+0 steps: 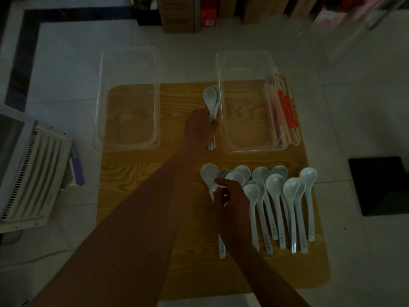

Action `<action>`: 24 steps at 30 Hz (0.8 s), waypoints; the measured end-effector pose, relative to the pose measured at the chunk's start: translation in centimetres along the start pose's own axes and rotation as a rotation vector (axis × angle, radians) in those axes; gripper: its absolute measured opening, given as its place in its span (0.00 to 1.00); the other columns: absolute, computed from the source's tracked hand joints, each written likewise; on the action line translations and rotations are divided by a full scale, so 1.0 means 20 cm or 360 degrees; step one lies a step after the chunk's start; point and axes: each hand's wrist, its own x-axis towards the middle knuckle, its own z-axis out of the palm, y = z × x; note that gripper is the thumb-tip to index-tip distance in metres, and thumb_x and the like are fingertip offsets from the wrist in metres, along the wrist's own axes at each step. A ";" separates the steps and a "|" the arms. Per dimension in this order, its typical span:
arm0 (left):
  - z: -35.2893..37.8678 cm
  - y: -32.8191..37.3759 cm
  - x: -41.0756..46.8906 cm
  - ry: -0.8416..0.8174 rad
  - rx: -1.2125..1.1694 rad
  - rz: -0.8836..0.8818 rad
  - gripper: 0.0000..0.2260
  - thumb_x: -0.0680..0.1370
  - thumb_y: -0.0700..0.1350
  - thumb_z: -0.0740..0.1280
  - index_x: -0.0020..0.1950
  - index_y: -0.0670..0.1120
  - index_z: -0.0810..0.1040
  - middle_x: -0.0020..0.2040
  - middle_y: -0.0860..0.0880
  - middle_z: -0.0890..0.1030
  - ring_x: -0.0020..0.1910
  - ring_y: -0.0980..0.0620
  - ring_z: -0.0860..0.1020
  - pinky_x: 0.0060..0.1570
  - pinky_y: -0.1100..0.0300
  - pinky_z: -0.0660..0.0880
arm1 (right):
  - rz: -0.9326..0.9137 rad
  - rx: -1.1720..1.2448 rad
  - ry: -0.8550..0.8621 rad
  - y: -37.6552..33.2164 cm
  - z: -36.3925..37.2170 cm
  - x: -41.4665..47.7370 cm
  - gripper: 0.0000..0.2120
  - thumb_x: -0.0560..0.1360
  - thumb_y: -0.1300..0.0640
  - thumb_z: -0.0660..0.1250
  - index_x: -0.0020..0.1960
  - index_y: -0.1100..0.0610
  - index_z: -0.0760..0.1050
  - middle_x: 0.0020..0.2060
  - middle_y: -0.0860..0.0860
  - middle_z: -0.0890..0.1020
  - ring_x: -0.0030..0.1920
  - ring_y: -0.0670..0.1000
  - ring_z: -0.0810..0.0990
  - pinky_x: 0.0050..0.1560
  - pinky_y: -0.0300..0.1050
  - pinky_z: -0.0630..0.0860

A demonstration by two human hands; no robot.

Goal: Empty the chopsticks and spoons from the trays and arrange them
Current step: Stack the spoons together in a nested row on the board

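Observation:
Two clear plastic trays stand at the far side of a wooden table (141, 218). The left tray (128, 98) holds nothing. The right tray (245, 100) also looks bare inside, with wrapped chopsticks (282, 111) lying against its right wall. My left hand (200, 127) grips two white spoons (211, 98) by their handles between the trays. My right hand (230, 200) pinches spoons (210, 173) at the left end of a row of several white spoons (285, 196) laid on the near right of the table.
A white slatted appliance (28, 173) with a purple object (77, 169) sits on the floor to the left. Cardboard boxes (179, 14) line the far wall. A black box (380, 185) stands on the tiles to the right.

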 end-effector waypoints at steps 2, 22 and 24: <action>0.00 -0.01 0.00 -0.0004 -0.0004 -0.0005 0.11 0.77 0.48 0.65 0.51 0.42 0.78 0.49 0.45 0.79 0.51 0.48 0.77 0.47 0.57 0.71 | -0.0024 -0.0037 0.0022 0.01 -0.01 -0.01 0.11 0.79 0.60 0.65 0.59 0.50 0.77 0.47 0.43 0.81 0.45 0.41 0.80 0.45 0.34 0.77; -0.21 -0.14 -0.41 -0.0004 -0.0261 -0.0418 0.16 0.80 0.45 0.62 0.67 0.43 0.73 0.58 0.43 0.80 0.57 0.46 0.78 0.55 0.56 0.73 | -0.0019 -0.0434 0.0085 0.22 -0.20 -0.19 0.07 0.78 0.59 0.66 0.57 0.55 0.78 0.46 0.48 0.80 0.45 0.45 0.80 0.45 0.43 0.81; -0.22 -0.16 -0.54 -0.0033 -0.0343 -0.0480 0.15 0.80 0.44 0.62 0.65 0.43 0.74 0.55 0.43 0.81 0.52 0.46 0.80 0.49 0.57 0.74 | 0.0020 -0.0465 0.0095 0.21 -0.21 -0.23 0.07 0.79 0.59 0.66 0.56 0.56 0.78 0.46 0.49 0.80 0.44 0.46 0.80 0.45 0.44 0.81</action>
